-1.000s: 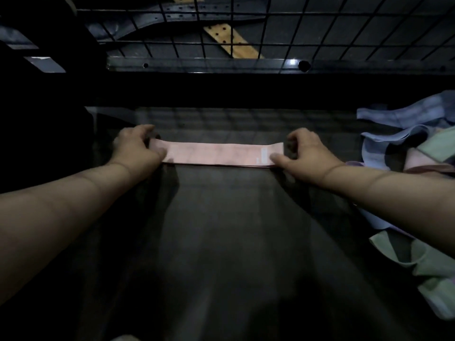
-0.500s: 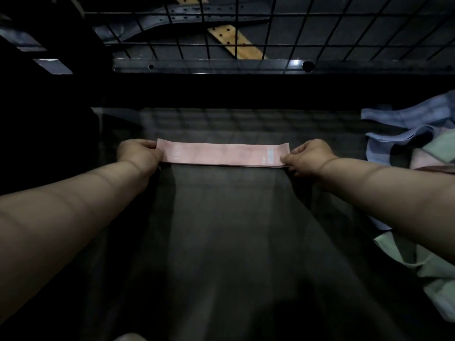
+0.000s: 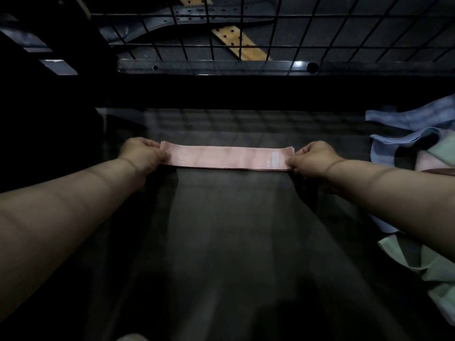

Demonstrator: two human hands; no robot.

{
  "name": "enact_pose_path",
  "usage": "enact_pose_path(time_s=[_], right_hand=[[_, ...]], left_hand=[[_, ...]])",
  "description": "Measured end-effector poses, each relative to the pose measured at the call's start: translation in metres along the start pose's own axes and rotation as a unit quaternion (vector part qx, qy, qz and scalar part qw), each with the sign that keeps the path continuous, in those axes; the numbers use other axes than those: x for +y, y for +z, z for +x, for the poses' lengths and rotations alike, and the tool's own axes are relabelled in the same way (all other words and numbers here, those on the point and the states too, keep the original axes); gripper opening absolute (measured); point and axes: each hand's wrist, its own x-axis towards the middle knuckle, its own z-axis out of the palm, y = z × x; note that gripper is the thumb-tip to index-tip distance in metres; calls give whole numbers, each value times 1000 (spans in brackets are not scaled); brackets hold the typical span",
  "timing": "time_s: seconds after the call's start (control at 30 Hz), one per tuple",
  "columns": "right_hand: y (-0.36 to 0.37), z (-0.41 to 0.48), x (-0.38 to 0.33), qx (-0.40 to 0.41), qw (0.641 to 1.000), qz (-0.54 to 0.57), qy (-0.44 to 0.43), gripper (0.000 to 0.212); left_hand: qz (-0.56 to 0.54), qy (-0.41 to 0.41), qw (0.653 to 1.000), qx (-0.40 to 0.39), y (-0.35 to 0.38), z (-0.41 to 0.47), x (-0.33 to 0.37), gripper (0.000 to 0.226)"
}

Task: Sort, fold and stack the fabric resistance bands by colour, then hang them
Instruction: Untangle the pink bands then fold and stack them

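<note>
1. So, you are somewhere in the early or middle part of the task, as I judge it; a pink band lies straight across the far part of the dark table, between your two hands; at its right end more than one edge shows, so it may be one band folded or several stacked, and I cannot tell which.
2. Much is left to do; at the right edge of the table there is a loose heap of blue bands, green bands and a pale pink piece, mixed together and not folded; the heap is well apart from the pink band.
3. Nothing is hung yet, as far as the view shows; the wire grid behind the table carries no band; hanging looks to me like the last step.
4. Your left hand grips the left end of the pink band; its fingers are curled round the end, and the fingertips are hidden.
5. Your right hand pinches the right end; the thumb lies on top, just beside the pale label, and the other fingers are curled out of sight.
6. Neither hand is spread; both are closed on the cloth; the band looks flat and drawn straight between them; whether it rests on the table or is just above it, I cannot tell.
</note>
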Motion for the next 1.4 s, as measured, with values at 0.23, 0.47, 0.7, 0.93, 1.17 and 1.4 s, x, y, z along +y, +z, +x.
enact_pose_path(time_s=[0.23, 0.47, 0.7, 0.93, 1.17, 1.4], right_hand=[[-3, 8, -1, 7, 998, 40, -48, 16], [1, 11, -9, 62, 994, -69, -62, 21], [7, 16, -14, 50, 991, -120, -17, 33], [7, 0, -9, 38, 997, -71, -13, 60], [-62, -40, 55, -33, 937, -311, -155, 40], [-147, -68, 156, -102, 834, -538, -72, 79]], left_hand=[[-76, 15, 997, 14, -10, -1, 16, 17], [-23, 30, 999, 32, 4, 3, 11, 20], [50, 37, 995, 74, 16, 4, 11, 12], [135, -18, 986, 99, 14, -1, 23, 65], [232, 106, 963, 89, 32, -56, 55, 65], [333, 291, 891, -102, 87, -151, 90, 48]])
